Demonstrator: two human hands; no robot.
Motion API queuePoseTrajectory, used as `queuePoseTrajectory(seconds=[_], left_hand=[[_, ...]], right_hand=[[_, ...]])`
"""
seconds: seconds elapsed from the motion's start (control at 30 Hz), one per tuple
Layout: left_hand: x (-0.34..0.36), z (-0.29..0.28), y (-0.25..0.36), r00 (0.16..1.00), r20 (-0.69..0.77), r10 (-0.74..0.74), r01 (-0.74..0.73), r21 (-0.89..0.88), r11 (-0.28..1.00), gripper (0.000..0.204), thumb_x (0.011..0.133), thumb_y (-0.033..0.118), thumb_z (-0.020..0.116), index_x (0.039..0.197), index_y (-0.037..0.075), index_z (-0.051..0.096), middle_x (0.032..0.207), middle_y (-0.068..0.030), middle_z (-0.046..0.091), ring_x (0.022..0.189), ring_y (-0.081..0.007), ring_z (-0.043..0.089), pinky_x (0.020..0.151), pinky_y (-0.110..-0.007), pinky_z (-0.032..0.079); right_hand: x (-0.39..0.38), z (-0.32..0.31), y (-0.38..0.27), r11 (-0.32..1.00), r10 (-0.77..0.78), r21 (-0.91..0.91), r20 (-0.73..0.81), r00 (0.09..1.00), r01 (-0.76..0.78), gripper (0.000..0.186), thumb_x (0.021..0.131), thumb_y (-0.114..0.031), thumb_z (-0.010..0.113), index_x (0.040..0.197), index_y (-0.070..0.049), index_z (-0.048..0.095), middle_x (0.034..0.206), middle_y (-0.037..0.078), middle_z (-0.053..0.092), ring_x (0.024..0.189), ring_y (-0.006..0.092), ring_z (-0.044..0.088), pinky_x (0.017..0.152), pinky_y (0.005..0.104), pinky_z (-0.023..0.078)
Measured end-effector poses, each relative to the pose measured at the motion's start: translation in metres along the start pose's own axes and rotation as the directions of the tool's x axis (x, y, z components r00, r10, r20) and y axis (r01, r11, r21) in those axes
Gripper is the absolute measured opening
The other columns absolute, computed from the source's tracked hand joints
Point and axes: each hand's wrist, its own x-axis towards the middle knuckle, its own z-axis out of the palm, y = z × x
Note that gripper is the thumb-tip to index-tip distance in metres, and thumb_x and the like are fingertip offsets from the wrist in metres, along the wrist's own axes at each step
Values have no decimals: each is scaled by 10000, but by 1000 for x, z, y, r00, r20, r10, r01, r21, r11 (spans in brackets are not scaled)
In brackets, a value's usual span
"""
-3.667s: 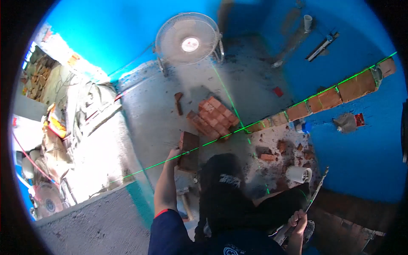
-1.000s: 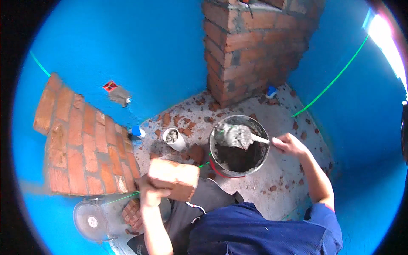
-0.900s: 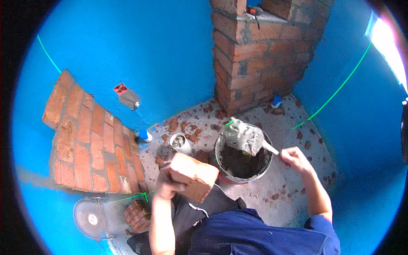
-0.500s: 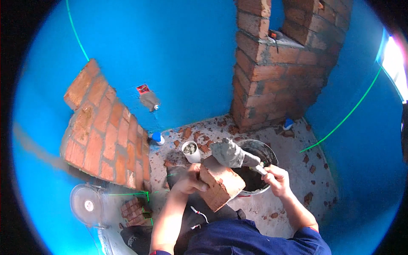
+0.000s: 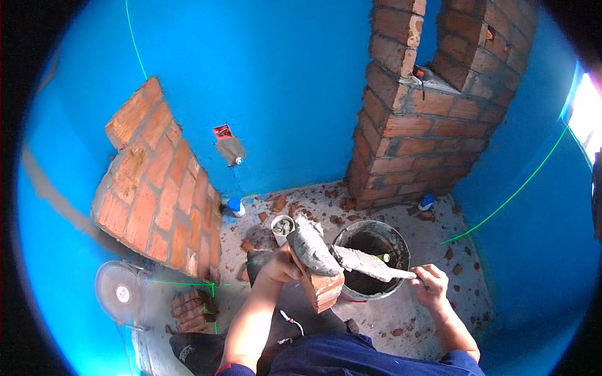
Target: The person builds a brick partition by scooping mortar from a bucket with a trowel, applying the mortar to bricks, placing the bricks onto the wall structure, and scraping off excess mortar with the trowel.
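Note:
My left hand (image 5: 281, 267) is closed round one end of a reddish brick (image 5: 321, 292), held tilted above my lap. Grey wet mortar (image 5: 311, 245) lies in a thick lump along the brick's upper face. In my right hand (image 5: 431, 286) is the handle of a trowel (image 5: 364, 263), its blade smeared with mortar and its tip close to the brick's edge. Beneath the trowel stands a round bucket (image 5: 406, 241) with dark mortar inside; a small yellow-green thing shows in it, too small to name.
A partial brick wall (image 5: 166, 203) rises at left, a brick pillar (image 5: 423, 138) with an opening at back right. A white container (image 5: 283, 230) of grey pieces, a blue-capped bottle (image 5: 236, 206), stacked bricks (image 5: 192, 310) and a round fan (image 5: 119, 293) stand on the rubble-strewn floor.
The mortar lump has gone from the trowel onto the brick. The trowel has turned and dropped lower, my right hand has shifted right and down, and the brick is tilted differently.

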Motion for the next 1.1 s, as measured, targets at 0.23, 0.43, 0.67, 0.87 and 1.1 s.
queuePoseTrajectory(seconds=[0.23, 0.43, 0.67, 0.87, 1.1], left_hand=[[10, -32, -6, 990, 97, -100, 81, 184, 980, 785, 710, 506, 784, 1197, -53, 528, 1092, -241, 625, 1021, -367, 632, 877, -481, 521], [28, -19, -14, 957, 81, -279, 270, 109, 957, 859, 406, 64, 877, 1202, -15, 565, 1119, -125, 665, 1048, -272, 634, 957, -411, 476], [33, -19, -12, 994, 43, -97, 98, -28, 995, 916, 431, 40, 909, 1257, 14, 513, 1080, -92, 668, 1022, -244, 635, 938, -394, 484], [24, 6, 17, 976, -183, 120, -75, 236, 969, 833, 463, 36, 914, 1213, -16, 556, 1111, -91, 668, 1037, -225, 634, 931, -378, 487], [39, 39, 3, 819, -372, 438, -90, 670, 737, 614, 545, -2, 880, 1105, -23, 628, 1036, -56, 672, 957, -162, 633, 885, -314, 489]], right_hand=[[-11, 14, -23, 866, 421, 256, 93, 903, -430, 207, 829, -81, 661, 1009, 19, 674, 785, 113, 613, 687, 200, 595, 626, 287, 467], [-2, 40, -41, 919, 296, 255, 57, 954, -300, 224, 808, -90, 702, 1017, -13, 682, 827, 117, 637, 720, 247, 638, 633, 326, 504], [-42, 19, -31, 962, 257, 76, 68, 964, -262, 236, 774, -111, 746, 989, -44, 676, 817, 119, 636, 695, 268, 635, 598, 339, 509], [-55, 0, -31, 858, 483, 205, -9, 876, -471, 211, 817, -45, 655, 1022, 5, 669, 810, 105, 610, 685, 204, 573, 622, 296, 459], [-25, 1, -65, 799, 446, 386, 135, 885, -462, 370, 815, -27, 629, 1182, 0, 594, 772, 65, 496, 672, 191, 483, 619, 304, 402]])
